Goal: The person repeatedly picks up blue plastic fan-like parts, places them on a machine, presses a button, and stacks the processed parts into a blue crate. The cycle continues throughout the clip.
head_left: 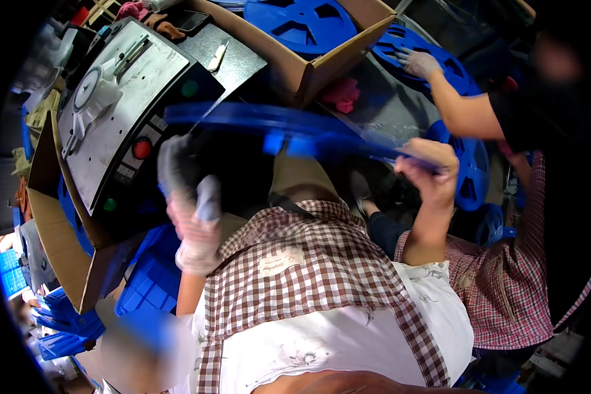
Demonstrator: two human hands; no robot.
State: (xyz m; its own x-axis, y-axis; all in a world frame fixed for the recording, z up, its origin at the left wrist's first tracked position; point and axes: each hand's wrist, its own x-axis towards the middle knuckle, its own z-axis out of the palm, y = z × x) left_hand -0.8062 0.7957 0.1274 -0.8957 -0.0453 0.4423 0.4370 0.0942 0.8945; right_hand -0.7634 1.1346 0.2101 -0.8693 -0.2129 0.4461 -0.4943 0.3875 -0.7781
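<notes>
A blue plastic reel [236, 117], seen nearly edge-on and smeared by motion, spans the space before my chest. My bare right hand [433, 167] is closed round its right edge. Just below the reel's left end is my left hand [194, 210], in a pale glove with grey fingers. Its thumb stands apart from the fingers, and nothing shows between them; blur hides whether the fingertips touch the reel.
At the left stands a machine with a metal top [148, 72] and a red button [141, 148]. Cardboard boxes [295, 69] hold more blue reels. A utility knife [218, 57] lies on the bench. At the right, a co-worker's gloved hand [419, 64] rests on another reel [450, 62].
</notes>
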